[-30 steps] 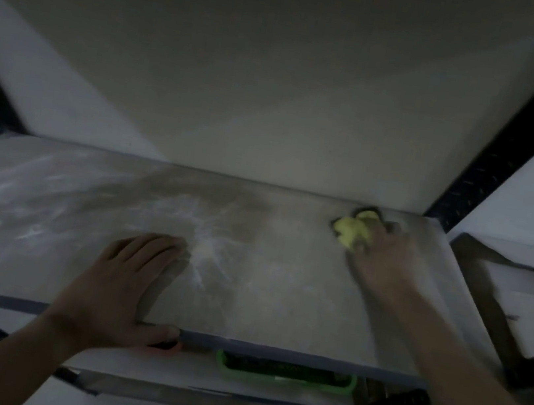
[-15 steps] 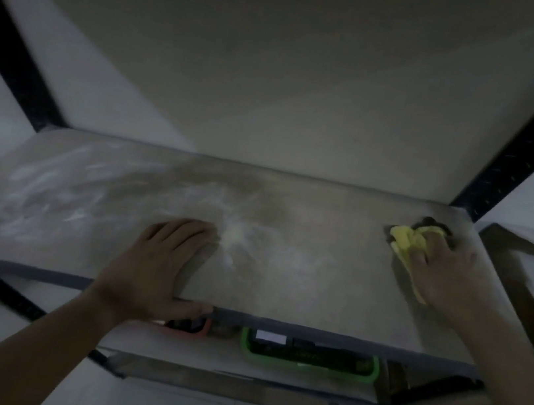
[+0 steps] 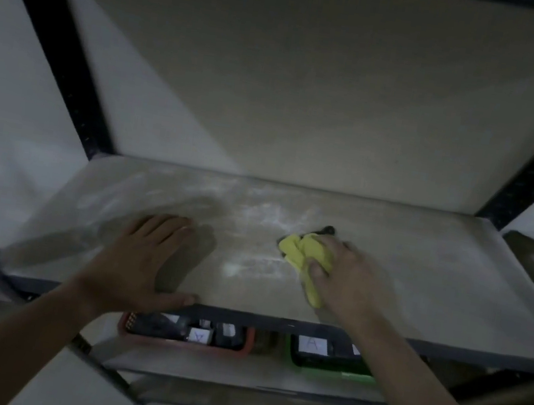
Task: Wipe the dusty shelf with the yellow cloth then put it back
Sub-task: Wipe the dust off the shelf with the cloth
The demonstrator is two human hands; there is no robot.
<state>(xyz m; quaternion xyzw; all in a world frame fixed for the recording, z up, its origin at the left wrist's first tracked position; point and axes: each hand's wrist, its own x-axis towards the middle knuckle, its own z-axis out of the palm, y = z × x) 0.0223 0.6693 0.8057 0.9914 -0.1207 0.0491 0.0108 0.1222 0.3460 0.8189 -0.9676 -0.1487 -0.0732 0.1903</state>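
Observation:
The dusty grey shelf board [image 3: 420,277] fills the middle of the dim head view, with white dust smears on its left and centre. My right hand [image 3: 347,280] grips the crumpled yellow cloth [image 3: 303,253] and presses it on the board near the middle, thumb over the fabric. The cloth's far side shows a dark patch. My left hand [image 3: 142,260] rests flat on the board at the front left, fingers straight, thumb hooked over the front edge.
Black uprights [image 3: 71,62] stand at the shelf's back corners. Below the front edge, a red bin [image 3: 248,341] and a green bin [image 3: 337,374] sit on the lower shelf. A plain wall lies behind. Dark frames stand to the right.
My right hand has swept the cloth from the right end of the board leftward to the middle. The left hand stays planted at the front edge. The view has shifted, showing the red bin.

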